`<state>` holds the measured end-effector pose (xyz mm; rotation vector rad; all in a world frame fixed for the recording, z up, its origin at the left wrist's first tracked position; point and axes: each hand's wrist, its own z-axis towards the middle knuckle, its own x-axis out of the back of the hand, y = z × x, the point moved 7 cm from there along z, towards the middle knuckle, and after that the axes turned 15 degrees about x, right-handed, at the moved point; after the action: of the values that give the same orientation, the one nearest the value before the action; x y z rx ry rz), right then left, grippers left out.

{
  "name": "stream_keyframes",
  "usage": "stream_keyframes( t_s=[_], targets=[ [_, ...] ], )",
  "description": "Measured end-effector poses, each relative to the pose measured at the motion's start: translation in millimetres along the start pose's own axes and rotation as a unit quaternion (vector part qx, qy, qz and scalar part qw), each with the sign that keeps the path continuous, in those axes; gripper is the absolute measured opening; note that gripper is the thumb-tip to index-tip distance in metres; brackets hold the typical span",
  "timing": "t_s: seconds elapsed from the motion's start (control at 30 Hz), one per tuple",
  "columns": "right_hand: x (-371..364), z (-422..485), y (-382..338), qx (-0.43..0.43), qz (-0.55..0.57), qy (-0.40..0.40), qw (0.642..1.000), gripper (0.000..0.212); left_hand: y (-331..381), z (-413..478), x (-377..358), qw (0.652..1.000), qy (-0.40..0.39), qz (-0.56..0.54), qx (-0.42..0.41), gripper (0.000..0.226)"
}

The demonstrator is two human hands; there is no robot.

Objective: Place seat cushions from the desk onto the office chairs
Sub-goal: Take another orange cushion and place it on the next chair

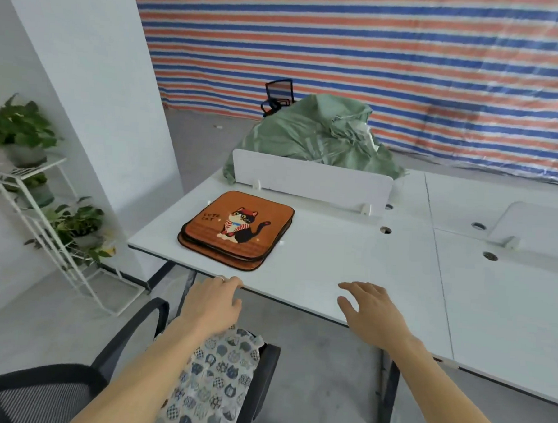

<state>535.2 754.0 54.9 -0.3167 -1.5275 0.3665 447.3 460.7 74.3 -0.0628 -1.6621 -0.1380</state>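
Over desk edge (298,304), right hand (374,313)

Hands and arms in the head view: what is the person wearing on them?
No sleeves, gloves or watch show; both arms are bare down to the frame edge. The left hand has a slim silver-coloured ring on one finger. The right hand shows no ring.

White bench (333,256), built of adjoining tops with seams between them. A stack of orange cushions (238,230), the top one printed with a cat, lies flat near the left end, just in front of an upright white divider panel (311,180). Behind the panel lies a crumpled green sheet (307,132). Round cable holes (386,230) show right of the stack.
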Motion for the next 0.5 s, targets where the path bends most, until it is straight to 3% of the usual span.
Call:
stream_keyframes(
  t_s=[0.3,0.5],
  targets=[
    [-124,214,133,-0.026,-0.032,-0.168,0.985,0.061,40,211,-129,0.990,-0.116,0.045,0.064,0.054],
    [-184,314,178,-0.013,-0.067,-0.207,0.976,0.073,53,307,-184,0.983,-0.132,0.059,0.113,0.063]
  ],
)
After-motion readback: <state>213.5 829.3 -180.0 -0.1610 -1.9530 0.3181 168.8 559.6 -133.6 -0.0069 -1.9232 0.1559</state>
